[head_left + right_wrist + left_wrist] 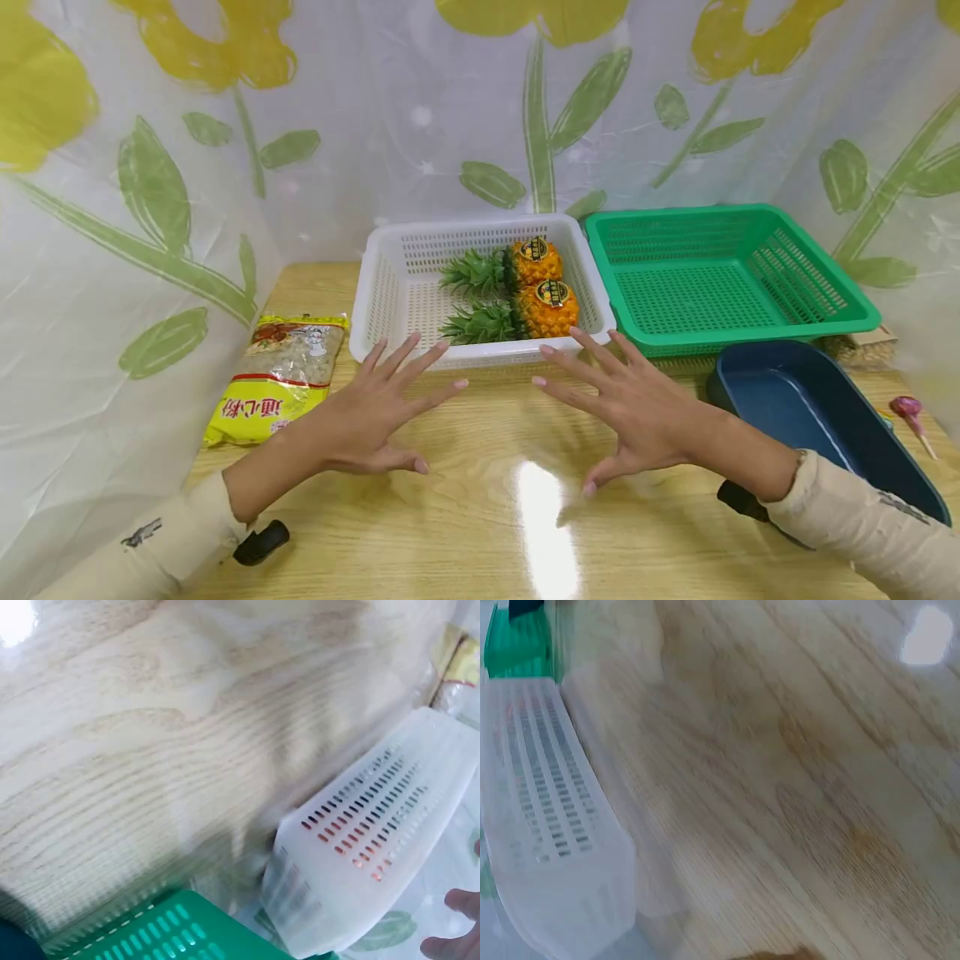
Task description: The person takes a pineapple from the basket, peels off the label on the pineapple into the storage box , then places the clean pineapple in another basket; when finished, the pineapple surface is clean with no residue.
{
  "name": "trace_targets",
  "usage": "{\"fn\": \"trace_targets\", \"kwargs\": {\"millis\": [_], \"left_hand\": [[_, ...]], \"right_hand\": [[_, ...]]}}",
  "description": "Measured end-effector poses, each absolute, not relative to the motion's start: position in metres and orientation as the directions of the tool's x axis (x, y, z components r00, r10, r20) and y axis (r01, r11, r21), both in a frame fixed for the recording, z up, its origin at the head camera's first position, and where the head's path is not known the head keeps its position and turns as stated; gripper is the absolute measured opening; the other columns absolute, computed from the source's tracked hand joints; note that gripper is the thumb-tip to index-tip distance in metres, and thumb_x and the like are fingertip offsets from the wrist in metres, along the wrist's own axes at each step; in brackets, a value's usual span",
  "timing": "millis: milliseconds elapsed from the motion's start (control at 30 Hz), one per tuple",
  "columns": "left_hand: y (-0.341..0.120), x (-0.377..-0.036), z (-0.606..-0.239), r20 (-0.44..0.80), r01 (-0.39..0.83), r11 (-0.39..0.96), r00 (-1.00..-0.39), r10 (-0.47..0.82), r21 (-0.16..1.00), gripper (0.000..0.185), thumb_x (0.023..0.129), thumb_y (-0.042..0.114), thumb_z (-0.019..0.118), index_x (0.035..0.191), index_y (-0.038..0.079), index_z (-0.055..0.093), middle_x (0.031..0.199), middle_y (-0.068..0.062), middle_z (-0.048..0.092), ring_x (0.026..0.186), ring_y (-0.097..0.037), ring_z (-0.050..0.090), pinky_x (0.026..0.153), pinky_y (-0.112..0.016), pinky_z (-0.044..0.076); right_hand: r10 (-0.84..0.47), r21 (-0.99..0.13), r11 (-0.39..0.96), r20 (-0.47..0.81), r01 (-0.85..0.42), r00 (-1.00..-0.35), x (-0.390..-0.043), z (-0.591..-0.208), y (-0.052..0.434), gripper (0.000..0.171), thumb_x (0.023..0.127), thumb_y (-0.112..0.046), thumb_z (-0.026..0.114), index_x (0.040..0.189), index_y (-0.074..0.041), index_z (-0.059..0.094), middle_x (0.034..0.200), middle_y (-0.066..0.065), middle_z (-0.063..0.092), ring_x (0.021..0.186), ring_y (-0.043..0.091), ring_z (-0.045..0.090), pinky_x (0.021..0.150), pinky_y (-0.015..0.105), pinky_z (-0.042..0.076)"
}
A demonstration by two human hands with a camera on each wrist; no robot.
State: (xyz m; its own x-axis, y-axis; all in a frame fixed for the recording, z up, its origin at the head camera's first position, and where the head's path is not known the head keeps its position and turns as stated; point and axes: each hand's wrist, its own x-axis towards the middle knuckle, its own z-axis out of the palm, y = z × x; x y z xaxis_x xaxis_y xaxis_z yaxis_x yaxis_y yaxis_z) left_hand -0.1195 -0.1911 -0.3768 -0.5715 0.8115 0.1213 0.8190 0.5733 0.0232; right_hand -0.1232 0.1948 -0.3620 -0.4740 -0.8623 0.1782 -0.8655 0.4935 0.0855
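Both hands hover in front of a white plastic basket [480, 357] with their fingers spread and nothing held. The left hand [375, 412] is near the basket's front left, beside a yellow bag of pasta [281, 375]. Opposite it, the right hand [633, 408] reaches in from the right, near the basket's front right corner. Two pineapples lie on their sides in the basket, the rear one [538, 265] and the front one [551, 310], leaves pointing left. In the right wrist view a few fingertips [461, 900] show at the right edge beyond the white basket [360, 832].
A green basket [720, 329] stands right of the white one. In front of it sits a dark blue tub [795, 400], partly behind the right forearm. A lollipop [907, 408] and a bag of small pale items [862, 350] are at the far right. A flowered curtain hangs behind.
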Motion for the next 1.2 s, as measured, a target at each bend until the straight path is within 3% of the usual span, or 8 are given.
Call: {"fn": "trace_targets", "kwargs": {"millis": [233,533,767,1000,1200], "left_hand": [[-0.203,-0.129,-0.376,0.162,0.717,0.691,-0.695,0.701,0.089,0.092,0.087,0.063,0.065,0.161,0.030,0.022,0.170,-0.009,0.002,0.154,-0.045,0.006,0.113,-0.075,0.015],[-0.216,-0.141,-0.379,0.232,0.599,0.780,-0.797,0.557,0.181,0.076,0.097,0.060,0.054,0.160,0.025,0.029,0.166,-0.015,0.016,0.150,-0.048,0.017,0.111,-0.075,0.019],[-0.224,-0.149,-0.382,0.206,0.485,0.824,-0.874,0.441,0.292,0.073,0.099,0.056,0.053,0.159,0.022,0.029,0.166,-0.018,0.014,0.149,-0.049,0.019,0.110,-0.075,0.023],[-0.228,-0.156,-0.387,0.136,0.343,0.809,-0.939,0.317,0.477,0.071,0.103,0.054,0.047,0.162,0.025,0.021,0.168,-0.017,0.003,0.135,-0.053,0.042,0.094,-0.069,0.045],[-0.229,-0.159,-0.390,0.110,0.283,0.783,-0.957,0.269,0.554,0.079,0.099,0.055,0.053,0.162,0.021,0.020,0.167,-0.019,0.002,0.142,-0.052,0.031,0.103,-0.071,0.038]], "right_hand": [[-0.840,0.023,0.526,0.175,-0.850,-0.514,-0.132,-0.352,0.199,0.116,0.070,-0.089,0.058,0.161,-0.025,0.025,0.169,0.007,0.017,0.154,0.040,0.014,0.113,0.072,0.022],[-0.814,-0.089,0.538,0.206,-0.838,-0.544,-0.152,-0.335,0.207,0.102,0.079,-0.075,0.066,0.158,-0.019,0.034,0.160,0.011,0.036,0.144,0.039,0.036,0.109,0.062,0.037],[-0.754,-0.308,0.603,0.082,-0.736,-0.652,-0.169,-0.319,0.213,0.095,0.083,-0.056,0.076,0.158,-0.020,0.032,0.164,0.009,0.031,0.147,0.038,0.032,0.109,0.065,0.035],[-0.730,-0.453,0.613,-0.011,-0.647,-0.683,-0.188,-0.310,0.212,0.084,0.088,-0.048,0.075,0.156,-0.019,0.036,0.162,0.007,0.035,0.148,0.037,0.032,0.113,0.064,0.031],[-0.742,-0.512,0.596,-0.056,-0.619,-0.668,-0.205,-0.299,0.206,0.079,0.091,-0.043,0.073,0.155,-0.015,0.038,0.160,0.008,0.037,0.145,0.035,0.037,0.111,0.060,0.037]]}}
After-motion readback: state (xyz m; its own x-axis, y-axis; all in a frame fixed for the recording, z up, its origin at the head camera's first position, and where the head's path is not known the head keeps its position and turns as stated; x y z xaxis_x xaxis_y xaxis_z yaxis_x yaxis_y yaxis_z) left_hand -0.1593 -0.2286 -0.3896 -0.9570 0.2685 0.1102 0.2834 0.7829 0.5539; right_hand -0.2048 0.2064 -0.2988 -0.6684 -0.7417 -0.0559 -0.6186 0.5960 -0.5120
